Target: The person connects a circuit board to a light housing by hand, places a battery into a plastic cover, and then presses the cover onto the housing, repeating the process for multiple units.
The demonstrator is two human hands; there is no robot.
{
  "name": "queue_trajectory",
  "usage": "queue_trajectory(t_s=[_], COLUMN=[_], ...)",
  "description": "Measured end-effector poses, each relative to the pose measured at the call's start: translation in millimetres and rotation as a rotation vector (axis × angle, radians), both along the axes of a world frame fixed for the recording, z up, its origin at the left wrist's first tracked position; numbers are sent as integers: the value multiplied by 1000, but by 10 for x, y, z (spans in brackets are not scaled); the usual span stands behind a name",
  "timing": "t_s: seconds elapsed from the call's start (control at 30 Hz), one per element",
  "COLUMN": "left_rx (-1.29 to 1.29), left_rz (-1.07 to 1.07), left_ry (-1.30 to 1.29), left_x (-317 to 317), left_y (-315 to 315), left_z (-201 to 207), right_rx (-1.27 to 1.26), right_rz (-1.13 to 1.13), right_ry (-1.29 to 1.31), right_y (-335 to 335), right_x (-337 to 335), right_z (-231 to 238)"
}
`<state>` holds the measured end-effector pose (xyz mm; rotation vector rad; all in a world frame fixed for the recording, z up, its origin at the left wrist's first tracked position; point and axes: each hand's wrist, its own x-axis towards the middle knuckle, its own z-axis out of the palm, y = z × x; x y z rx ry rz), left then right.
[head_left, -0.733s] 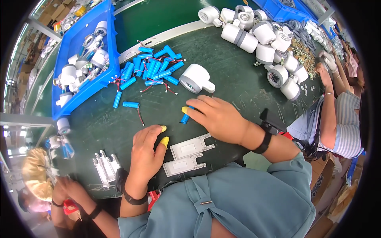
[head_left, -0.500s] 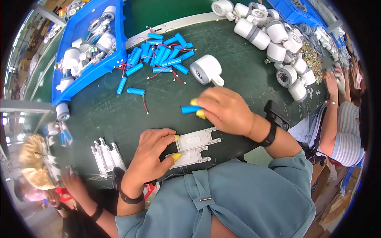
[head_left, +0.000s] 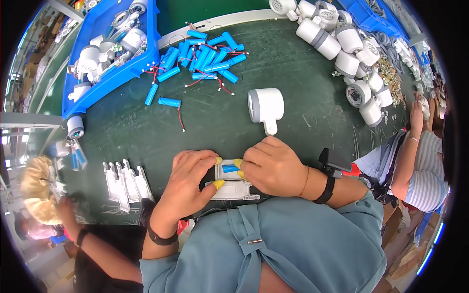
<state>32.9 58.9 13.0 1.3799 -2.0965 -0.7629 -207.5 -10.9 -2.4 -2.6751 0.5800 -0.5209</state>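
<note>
Two white plastic battery trays [head_left: 234,191] lie side by side at the table's near edge. My left hand [head_left: 184,184] grips their left ends, with thumb and forefinger in yellow finger cots. My right hand [head_left: 274,168] has a blue cylindrical battery [head_left: 229,168] pinched in its fingertips, also in yellow cots. The battery lies inside the far tray's recess; my right fingers hide its right end. Beyond my right hand stands a white, grey-rimmed round housing [head_left: 269,103] with a short stem pointing toward me.
Blue batteries [head_left: 207,61] with red leads are heaped at the back, left of a pile of white housings [head_left: 348,63]. A blue bin [head_left: 105,80] of housings stands back left. More white trays [head_left: 124,188] lie left of my hand. Co-workers' arms [head_left: 413,122] show at both sides.
My right hand has come down toward me, bringing the battery from above the table into the far tray. My left hand stays on the trays. The view has shifted slightly.
</note>
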Motion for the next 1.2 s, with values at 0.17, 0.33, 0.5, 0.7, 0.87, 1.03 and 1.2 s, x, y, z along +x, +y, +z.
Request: queue_trajectory(t_s=[0.17, 0.33, 0.5, 0.7, 0.87, 1.03, 1.2], left_rx=[12, -3, 158, 327, 52, -53, -9], left_rz=[149, -114, 37, 404, 748, 1155, 1205], left_ry=[38, -13, 363, 986, 407, -23, -718], left_x=[-223, -644, -581, 52, 996, 1725, 3374], left_y=[-73, -250, -338, -287, 138, 353, 580], left_z=[113, 74, 97, 498, 1092, 1124, 457], right_rx=[-9, 47, -182, -622, -559, -430, -364], right_rz=[-123, -610, -856, -865, -934, -951, -1019], right_ry=[-352, -473, -224, 37, 80, 326, 304], right_y=[-12, -420, -1085, -2020, -2559, -2923, -2794], right_x=[-128, -394, -695, -770, -591, -464, -333], right_z=[154, 169, 136, -54, 39, 61, 242])
